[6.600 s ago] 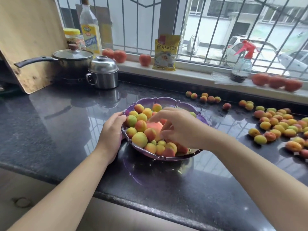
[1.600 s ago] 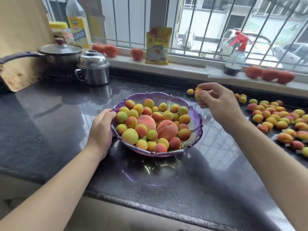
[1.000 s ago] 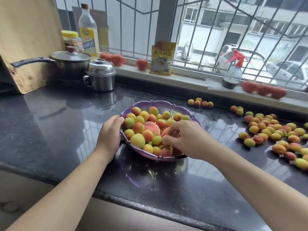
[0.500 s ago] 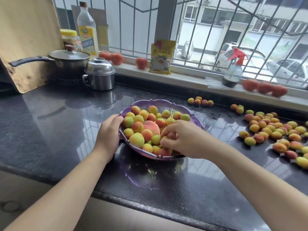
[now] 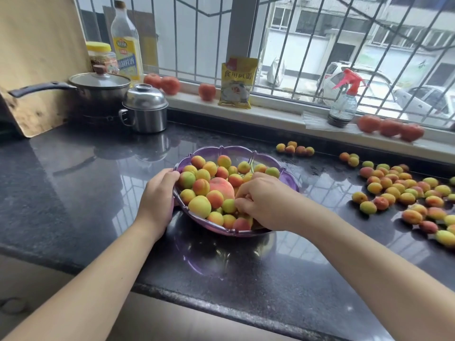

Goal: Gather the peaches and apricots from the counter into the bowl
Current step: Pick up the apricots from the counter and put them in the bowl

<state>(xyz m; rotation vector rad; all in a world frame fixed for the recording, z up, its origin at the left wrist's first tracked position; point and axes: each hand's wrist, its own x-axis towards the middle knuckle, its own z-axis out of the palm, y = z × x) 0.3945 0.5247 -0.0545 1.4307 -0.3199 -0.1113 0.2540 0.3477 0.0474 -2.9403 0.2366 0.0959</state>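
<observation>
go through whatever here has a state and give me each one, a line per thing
purple bowl: upright, heaped with fruit
left hand: grips the bowl's left rim
right hand: down among the fruit, fingers curled; hold unclear
loose apricots: scattered on the counter
saucepan: lid on
steel pot: lid on
oil bottle: upright, capped
spray bottle: upright on the sill

One head-worn wide-angle view looks forward and down, close over the dark counter [image 5: 73,193]. The barred window [image 5: 307,45] fills the upper frame; both forearms enter from the bottom edge.
</observation>
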